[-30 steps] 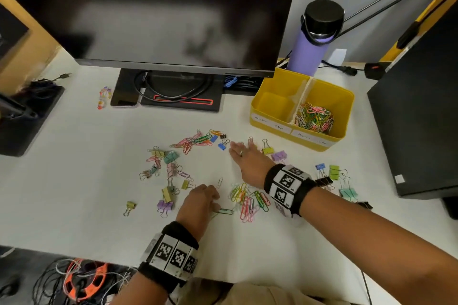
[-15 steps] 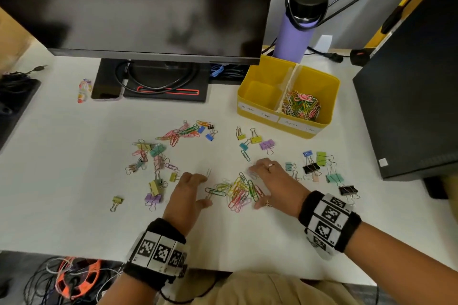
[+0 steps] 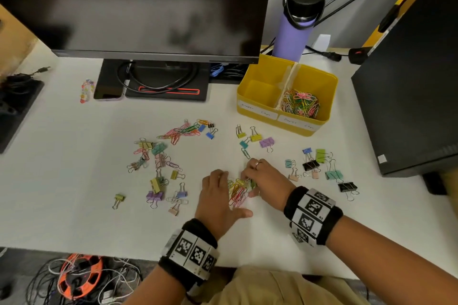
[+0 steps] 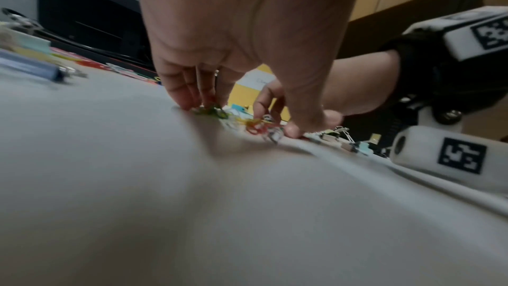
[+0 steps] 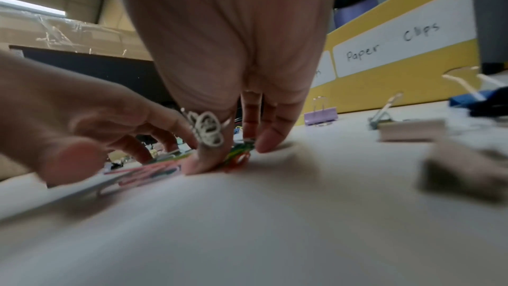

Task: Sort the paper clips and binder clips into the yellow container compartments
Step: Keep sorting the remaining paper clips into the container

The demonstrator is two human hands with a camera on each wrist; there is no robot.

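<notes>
Both hands down on the white bench point(image 3: 74, 205), near edge, closing in on one small heap of paper clips point(image 3: 238, 190) between them. Left hand point(image 3: 218, 202) – fingers bent, tips on the left side of the heap, thumb flat on the bench; it touches the clips, no clear pinch. Right hand point(image 3: 266, 181) – fingertips and thumb pressed onto the right side of the heap, ring visible on a finger; whether it actually grips any clip, cannot tell. Right wrist view shows pink, green and orange wire under those fingertips point(image 5: 270, 140), blurred.

Heap is thin coloured wire: pink, yellow, green, orange, tangled flat.

Left of the hands, loose binder clips point(image 3: 156, 188) scattered with a few paper clips mixed in – yellow, purple, teal, pink bodies with wire handles. Right of the hands another scatter of binder clips point(image 3: 319, 166), incl. two black ones. Further back a second cluster of paper clips point(image 3: 184, 130), mostly pink and green, plus small blue binder clips beside it.

Yellow container point(image 3: 257, 74) sits far right on the bench, two compartments split by a divider. Right one, labelled "Paper Clips", has a pile of coloured paper clips; left one, label reads roughly "Binder Clips", looks bare inside.

Behind: purple bottle point(image 3: 295, 32) with black cap, dark monitor point(image 3: 136, 7) on its stand, cables. Black case at right edge
</notes>
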